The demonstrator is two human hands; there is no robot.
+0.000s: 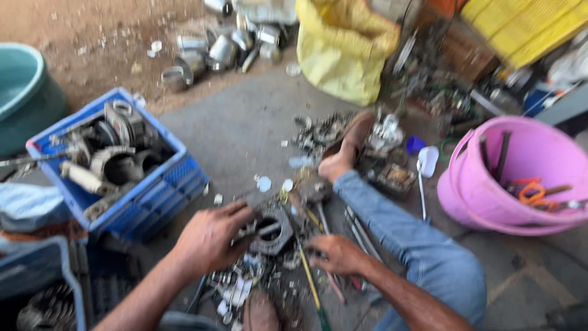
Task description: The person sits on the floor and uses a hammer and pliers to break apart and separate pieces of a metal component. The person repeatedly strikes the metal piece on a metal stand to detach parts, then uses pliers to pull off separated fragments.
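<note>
Grey metal housing (271, 230) with a round bore, flat on the floor (245, 135), bore facing up; long axis lost to blur. Clamped at its near edge by the left hand (211, 236), fingers curled on it. Right hand (337, 253) just beside, over loose tools (315, 276), closure unclear. Seemingly mid-stripping; calls for steady bracing. Blue crate (177, 175) further left, pink bucket (478, 190) well right.

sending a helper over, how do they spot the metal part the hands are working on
Start at the blue crate of metal parts on the left, then look right to the cluttered floor between the person's knees. There the left hand grips a dark grey ring-shaped metal casting, with the right hand beside it. It is chunkier than the thin tools around it.
</note>
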